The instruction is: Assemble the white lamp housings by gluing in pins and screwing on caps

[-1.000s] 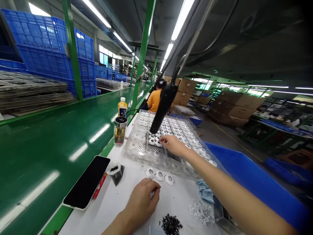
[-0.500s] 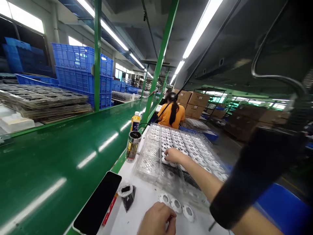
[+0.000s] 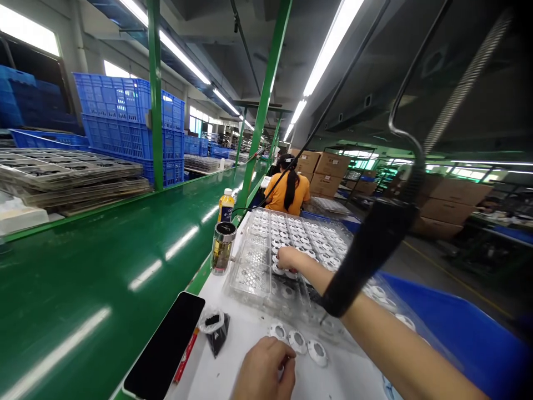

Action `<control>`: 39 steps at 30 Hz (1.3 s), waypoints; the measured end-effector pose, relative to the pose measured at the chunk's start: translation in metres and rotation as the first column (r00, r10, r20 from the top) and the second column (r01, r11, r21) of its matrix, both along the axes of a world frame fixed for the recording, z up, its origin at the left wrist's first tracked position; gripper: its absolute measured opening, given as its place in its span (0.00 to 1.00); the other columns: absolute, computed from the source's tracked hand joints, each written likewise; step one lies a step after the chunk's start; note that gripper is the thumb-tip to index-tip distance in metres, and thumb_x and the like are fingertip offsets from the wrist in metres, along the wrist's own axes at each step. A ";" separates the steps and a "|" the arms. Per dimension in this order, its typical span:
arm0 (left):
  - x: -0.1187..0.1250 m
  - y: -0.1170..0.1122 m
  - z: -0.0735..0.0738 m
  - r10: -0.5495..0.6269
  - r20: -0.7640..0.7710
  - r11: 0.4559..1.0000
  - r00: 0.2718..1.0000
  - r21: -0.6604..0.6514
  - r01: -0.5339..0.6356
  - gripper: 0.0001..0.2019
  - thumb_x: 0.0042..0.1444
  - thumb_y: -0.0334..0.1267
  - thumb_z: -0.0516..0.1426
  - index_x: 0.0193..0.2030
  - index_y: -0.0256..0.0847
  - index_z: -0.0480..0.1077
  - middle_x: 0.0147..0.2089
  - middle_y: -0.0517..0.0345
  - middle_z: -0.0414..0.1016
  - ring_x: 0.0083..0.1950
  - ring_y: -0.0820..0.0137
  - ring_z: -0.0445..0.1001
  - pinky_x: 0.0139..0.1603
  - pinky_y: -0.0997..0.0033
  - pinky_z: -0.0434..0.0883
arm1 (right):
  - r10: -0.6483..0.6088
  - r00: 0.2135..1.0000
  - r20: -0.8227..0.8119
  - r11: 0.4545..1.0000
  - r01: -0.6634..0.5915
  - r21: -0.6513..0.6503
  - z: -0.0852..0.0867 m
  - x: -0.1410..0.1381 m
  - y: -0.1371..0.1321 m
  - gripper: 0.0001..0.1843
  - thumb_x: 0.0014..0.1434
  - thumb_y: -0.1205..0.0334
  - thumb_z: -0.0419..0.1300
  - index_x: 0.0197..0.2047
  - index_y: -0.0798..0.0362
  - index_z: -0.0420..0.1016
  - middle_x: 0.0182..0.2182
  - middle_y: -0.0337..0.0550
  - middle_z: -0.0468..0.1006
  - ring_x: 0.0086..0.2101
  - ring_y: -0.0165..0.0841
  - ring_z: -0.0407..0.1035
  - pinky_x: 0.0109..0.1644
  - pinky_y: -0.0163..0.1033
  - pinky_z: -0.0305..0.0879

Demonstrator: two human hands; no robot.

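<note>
My right hand (image 3: 288, 259) reaches over a clear plastic tray (image 3: 250, 280) filled with rows of white ring-shaped parts (image 3: 325, 246). Its fingers are bent down and closed on a white ring-shaped part (image 3: 278, 270) near the tray's left side; the fingertips are partly hidden. Low in the view, my left hand (image 3: 265, 368) rests on the white worktop with curled fingers, and what they hold, if anything, is hidden. Just beyond and beside it lie three loose white rings (image 3: 297, 341). A black-handled power screwdriver (image 3: 366, 255) hangs in front of my right forearm.
A phone (image 3: 166, 344), a red pen (image 3: 186, 355) and a small bag of black bits (image 3: 215, 330) lie on the left. Behind stand a glass jar (image 3: 222, 250) and a yellow bottle (image 3: 226, 205) beside the green conveyor (image 3: 108, 266). A person in orange (image 3: 287, 191) sits ahead.
The hanging screwdriver has swung left in the view, across my right forearm. My right hand has shifted slightly at the same tray spot. The left hand stays nearly still; the view has turned a little.
</note>
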State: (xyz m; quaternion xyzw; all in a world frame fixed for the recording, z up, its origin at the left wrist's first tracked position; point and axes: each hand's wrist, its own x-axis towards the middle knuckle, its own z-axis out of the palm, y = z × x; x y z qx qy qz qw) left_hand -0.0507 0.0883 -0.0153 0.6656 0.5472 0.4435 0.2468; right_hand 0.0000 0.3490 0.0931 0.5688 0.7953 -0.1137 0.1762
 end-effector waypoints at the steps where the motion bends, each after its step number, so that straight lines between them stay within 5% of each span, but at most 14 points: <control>1: 0.000 -0.001 0.001 0.000 0.004 1.000 1.000 -0.002 0.000 0.10 0.56 0.26 0.56 0.39 0.41 0.77 0.36 0.50 0.81 0.40 0.59 0.79 0.41 0.64 0.73 | -0.013 1.000 -0.005 1.000 0.013 -0.008 -0.001 0.000 0.000 0.19 0.67 0.55 0.62 0.57 0.56 0.72 0.53 0.49 0.75 0.48 0.39 0.74 0.50 0.50 0.75; 10: -0.005 -0.003 0.002 -0.002 0.039 1.000 0.999 -0.001 0.002 0.10 0.59 0.29 0.56 0.42 0.42 0.78 0.37 0.51 0.81 0.40 0.60 0.79 0.42 0.65 0.73 | -0.055 0.991 -0.118 0.998 0.057 0.020 0.001 0.013 -0.005 0.17 0.68 0.55 0.62 0.55 0.55 0.73 0.50 0.47 0.76 0.45 0.37 0.75 0.47 0.46 0.77; 17: -0.018 0.000 0.007 0.100 0.084 0.994 0.991 -0.059 -0.095 0.10 0.63 0.32 0.53 0.43 0.41 0.77 0.39 0.51 0.81 0.41 0.60 0.79 0.44 0.63 0.73 | 0.009 0.964 -0.266 0.982 0.042 0.183 0.028 0.038 -0.013 0.17 0.67 0.54 0.62 0.55 0.56 0.73 0.50 0.47 0.77 0.45 0.38 0.75 0.48 0.47 0.76; 23: -0.029 0.004 0.006 0.177 0.082 0.977 0.981 -0.132 -0.165 0.11 0.64 0.33 0.53 0.43 0.39 0.77 0.40 0.50 0.80 0.41 0.60 0.78 0.44 0.62 0.72 | 0.101 0.924 -0.369 0.965 -0.001 0.261 0.045 0.105 -0.089 0.14 0.66 0.57 0.62 0.52 0.54 0.74 0.43 0.43 0.78 0.37 0.33 0.74 0.42 0.42 0.74; 26: -0.031 0.004 0.006 0.193 0.074 0.972 0.978 -0.154 -0.180 0.11 0.64 0.34 0.53 0.44 0.39 0.77 0.42 0.50 0.80 0.42 0.59 0.78 0.44 0.61 0.72 | 0.141 0.905 -0.400 0.976 -0.059 0.211 0.033 0.135 -0.152 0.11 0.62 0.61 0.60 0.48 0.51 0.77 0.34 0.42 0.79 0.29 0.33 0.72 0.31 0.38 0.68; 30: -0.035 0.005 0.008 0.213 0.063 0.968 0.975 -0.146 -0.202 0.11 0.64 0.35 0.53 0.48 0.38 0.75 0.44 0.49 0.79 0.44 0.59 0.78 0.48 0.59 0.72 | 0.224 0.862 -0.456 0.974 -0.184 0.131 -0.002 0.130 -0.216 0.10 0.58 0.65 0.60 0.41 0.46 0.80 0.38 0.41 0.79 0.34 0.35 0.74 0.36 0.38 0.69; 35: -0.044 0.009 0.012 0.248 0.031 0.960 0.968 -0.140 -0.241 0.12 0.65 0.33 0.51 0.50 0.37 0.73 0.46 0.48 0.80 0.47 0.60 0.78 0.51 0.60 0.72 | 0.314 0.803 -0.506 0.948 -0.292 0.126 -0.048 0.087 -0.238 0.17 0.56 0.72 0.56 0.42 0.47 0.80 0.41 0.44 0.76 0.40 0.37 0.74 0.43 0.40 0.68; 39: -0.052 0.008 0.018 0.224 -0.018 0.961 0.974 -0.164 -0.224 0.13 0.65 0.32 0.50 0.50 0.37 0.74 0.48 0.49 0.80 0.50 0.60 0.78 0.53 0.60 0.71 | 0.333 0.779 -0.532 0.940 -0.315 0.127 -0.062 0.073 -0.238 0.18 0.57 0.74 0.55 0.43 0.48 0.81 0.42 0.46 0.76 0.41 0.39 0.74 0.45 0.43 0.68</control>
